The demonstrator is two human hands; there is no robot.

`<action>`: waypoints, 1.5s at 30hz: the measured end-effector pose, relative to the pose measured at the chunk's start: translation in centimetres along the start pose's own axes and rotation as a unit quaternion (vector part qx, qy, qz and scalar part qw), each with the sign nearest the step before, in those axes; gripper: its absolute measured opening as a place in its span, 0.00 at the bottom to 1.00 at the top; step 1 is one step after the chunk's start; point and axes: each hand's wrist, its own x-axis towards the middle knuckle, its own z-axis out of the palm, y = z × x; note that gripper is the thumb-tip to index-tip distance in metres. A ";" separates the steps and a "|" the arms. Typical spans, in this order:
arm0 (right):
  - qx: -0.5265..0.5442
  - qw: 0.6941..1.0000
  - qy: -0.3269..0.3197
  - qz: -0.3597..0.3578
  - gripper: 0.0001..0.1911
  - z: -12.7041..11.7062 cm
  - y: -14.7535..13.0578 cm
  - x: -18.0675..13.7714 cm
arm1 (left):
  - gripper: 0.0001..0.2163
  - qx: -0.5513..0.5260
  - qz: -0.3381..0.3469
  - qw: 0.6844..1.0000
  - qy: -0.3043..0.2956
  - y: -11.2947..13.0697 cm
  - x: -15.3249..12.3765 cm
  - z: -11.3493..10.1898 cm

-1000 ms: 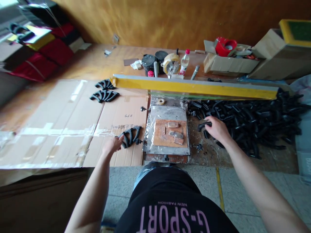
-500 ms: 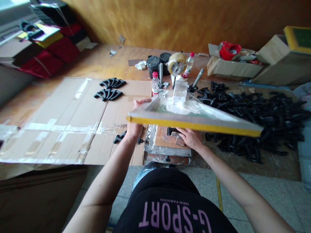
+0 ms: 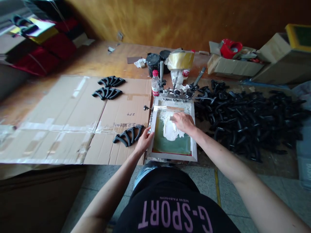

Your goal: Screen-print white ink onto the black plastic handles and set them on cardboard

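A screen printing frame (image 3: 194, 129) lies flat on the work stand, its green mesh (image 3: 172, 147) facing up. White ink (image 3: 170, 131) is smeared over the middle of the mesh. My left hand (image 3: 145, 139) grips the frame's left edge. Over the ink, my right hand (image 3: 182, 122) is closed on a small scraper (image 3: 172, 118), mostly hidden by the fingers. A wooden strip (image 3: 175, 108) lies across the frame's far end, by the metal clamps (image 3: 178, 94). Left of my left hand, several black curved handles (image 3: 128, 136) rest in a row on the cardboard (image 3: 97, 144).
More black handles (image 3: 107, 93) lie in rows farther left. A large heap of black parts (image 3: 250, 119) covers the right side. Behind the clamps stand a red-capped bottle (image 3: 155, 85), dark tubs (image 3: 153, 63) and a tape-wrapped block (image 3: 181, 61). An open cardboard box (image 3: 235, 69) sits back right.
The raised frame has come down flat, covering the wooden base. My right hand has moved from beneath the frame to above the ink. My left hand has lowered with the edge.
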 end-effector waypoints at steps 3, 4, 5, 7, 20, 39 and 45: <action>-0.002 0.989 -0.039 -0.139 0.08 0.2 0.1 -3.3 | 0.28 -0.008 -0.005 1.000 0.004 -0.1 -0.1 -0.1; 0.003 0.981 -0.053 -0.184 0.09 0.1 0.4 -4.2 | 0.28 -0.010 -0.006 1.000 0.002 -0.2 -0.1 -0.2; 0.011 0.974 -0.066 -0.215 0.09 -0.2 0.6 -4.7 | 0.29 -0.011 -0.007 1.000 -0.001 -0.2 -0.1 -0.2; 0.023 0.973 -0.069 -0.219 0.07 -0.5 0.9 -5.0 | 0.29 -0.017 -0.009 1.000 -0.009 -0.3 -0.1 -0.1; 0.070 0.992 0.060 -0.092 0.16 -0.7 0.1 -2.5 | 0.32 -0.051 -0.007 0.998 -0.029 2.5 -1.5 -1.0; 0.034 0.990 -0.043 0.131 0.09 4.8 2.3 -5.7 | 0.29 -0.271 0.103 0.957 0.016 15.3 -1.7 1.8; 0.100 0.993 -0.041 0.057 0.09 3.4 -5.3 -6.8 | 0.25 -0.262 -0.149 0.943 -0.139 5.5 -7.0 6.6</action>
